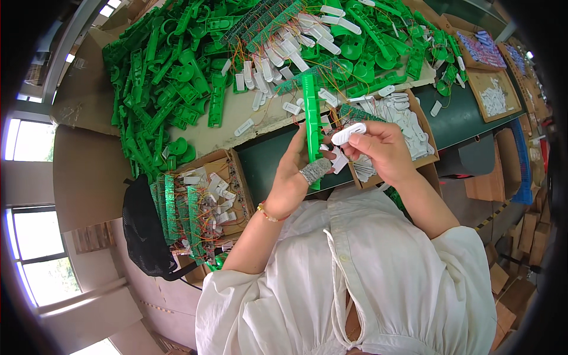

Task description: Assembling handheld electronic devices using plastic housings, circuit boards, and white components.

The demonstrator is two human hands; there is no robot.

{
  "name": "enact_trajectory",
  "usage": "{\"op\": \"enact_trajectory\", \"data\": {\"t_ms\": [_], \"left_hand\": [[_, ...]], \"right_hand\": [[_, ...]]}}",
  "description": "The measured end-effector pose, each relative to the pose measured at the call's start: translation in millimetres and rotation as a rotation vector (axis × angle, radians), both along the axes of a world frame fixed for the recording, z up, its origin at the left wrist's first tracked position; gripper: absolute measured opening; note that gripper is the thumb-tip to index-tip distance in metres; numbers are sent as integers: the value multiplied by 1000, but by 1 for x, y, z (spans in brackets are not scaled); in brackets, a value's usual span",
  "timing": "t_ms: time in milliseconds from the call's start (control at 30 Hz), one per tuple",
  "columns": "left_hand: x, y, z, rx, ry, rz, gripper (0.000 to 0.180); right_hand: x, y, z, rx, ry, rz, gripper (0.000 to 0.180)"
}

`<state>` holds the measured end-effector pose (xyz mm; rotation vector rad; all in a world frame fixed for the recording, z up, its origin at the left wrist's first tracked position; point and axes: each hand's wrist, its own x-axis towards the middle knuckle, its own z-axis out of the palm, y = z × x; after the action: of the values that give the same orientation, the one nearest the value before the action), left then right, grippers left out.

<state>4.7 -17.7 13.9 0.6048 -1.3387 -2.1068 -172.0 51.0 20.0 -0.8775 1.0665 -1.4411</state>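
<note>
In front of my chest, my left hand (290,180) is closed around a long green plastic housing (311,106), held almost upright with its top end pointing away from me. Grey wrapping covers one finger of that hand. My right hand (386,152) pinches a white oval plastic piece with a dark slot (349,134) between thumb and fingers, just right of the housing. Below the pinched piece, another small white part (339,160) shows between the hands; whether a hand touches it I cannot tell. Thin wires lie near the fingers.
Green plastic housings (177,77) are heaped across the bench. Circuit board strips (266,26) and wired white pieces (284,50) lie among them. At right stands a carton of white parts (431,133); at left, a carton with boards (239,177) beside a black mesh item (145,228).
</note>
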Motion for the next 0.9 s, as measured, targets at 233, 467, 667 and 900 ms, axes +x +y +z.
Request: {"op": "enact_trajectory", "data": {"t_ms": [233, 467, 667, 900], "left_hand": [[-4, 9, 0, -10, 8, -10, 75], [1, -1, -4, -77, -62, 45, 77], [-5, 5, -10, -95, -21, 46, 84], [2, 0, -5, -62, 10, -29, 82]], "right_hand": [[17, 3, 2, -67, 346, -38, 7], [-2, 2, -3, -249, 1002, -159, 11], [14, 3, -9, 62, 195, 61, 6], [11, 1, -2, 34, 150, 20, 12]]}}
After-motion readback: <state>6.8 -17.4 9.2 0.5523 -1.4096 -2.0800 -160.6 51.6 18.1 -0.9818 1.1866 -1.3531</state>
